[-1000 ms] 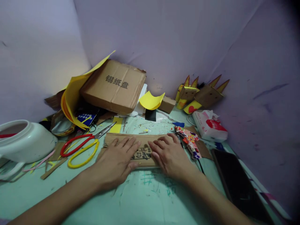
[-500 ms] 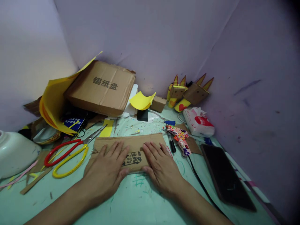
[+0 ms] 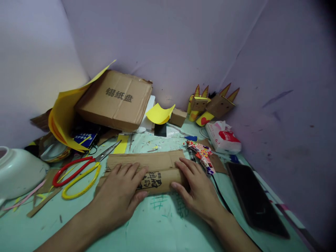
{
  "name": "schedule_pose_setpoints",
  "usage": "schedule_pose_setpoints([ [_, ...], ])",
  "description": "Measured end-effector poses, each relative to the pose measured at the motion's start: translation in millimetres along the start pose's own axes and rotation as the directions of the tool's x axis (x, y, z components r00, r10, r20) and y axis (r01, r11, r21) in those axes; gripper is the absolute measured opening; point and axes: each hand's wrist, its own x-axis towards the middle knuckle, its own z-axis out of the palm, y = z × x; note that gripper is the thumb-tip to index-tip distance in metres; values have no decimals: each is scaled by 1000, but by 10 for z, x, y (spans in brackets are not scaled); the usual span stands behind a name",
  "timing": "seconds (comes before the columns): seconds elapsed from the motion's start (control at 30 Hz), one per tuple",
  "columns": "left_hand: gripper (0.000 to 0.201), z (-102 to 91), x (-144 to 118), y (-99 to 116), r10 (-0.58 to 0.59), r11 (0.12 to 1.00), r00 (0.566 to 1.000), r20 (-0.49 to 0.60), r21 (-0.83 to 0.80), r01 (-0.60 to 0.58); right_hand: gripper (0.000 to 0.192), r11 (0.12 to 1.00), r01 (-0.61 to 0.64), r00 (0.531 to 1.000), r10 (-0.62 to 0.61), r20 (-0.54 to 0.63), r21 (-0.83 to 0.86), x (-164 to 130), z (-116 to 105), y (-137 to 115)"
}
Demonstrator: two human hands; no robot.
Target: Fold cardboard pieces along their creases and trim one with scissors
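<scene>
Both hands lie flat, fingers spread, gripping nothing: left hand (image 3: 119, 194) & right hand (image 3: 197, 189) press a brown corrugated cardboard strip (image 3: 154, 173) w/ black print, mid-desk toward near edge. Red/yellow-handled scissors (image 3: 78, 171) lie just left; glossy dark tablet (image 3: 256, 203) sits by right edge of pale green desk (image 3: 162, 227).

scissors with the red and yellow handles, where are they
In the head view, the scissors lie on the table's left side, just left of the cardboard piece under both hands.
</scene>
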Motion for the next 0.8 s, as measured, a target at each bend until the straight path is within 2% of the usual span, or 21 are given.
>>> schedule_pose_setpoints([
  [0.17, 46, -102, -50, -211, -64, 995, 997, -52, -85, 59, 44, 998, 1, 1000, -2, 14, 60, 5, 11, -8],
  [0.27, 46, -201, -86, -403, -190, 972, 979, -69, -150, 179, 42, 996, 8, 1000, -9, 15, 87, 6, 10, 1],
  [0.4, 46, -288, -143, -586, -347, 913, 938, -9, -232, 336, 39, 996, 11, 999, -13, 32, 85, -2, 19, 26],
  [0.57, 37, -313, -174, -651, -304, 889, 950, 78, -336, 312, 39, 997, 55, 998, -54, -17, 52, -33, 45, 53],
  [0.8, 28, -282, -144, -646, -232, 874, 968, 98, -416, 251, 38, 993, 114, 990, -117, -82, -37, -104, 33, 51],
])
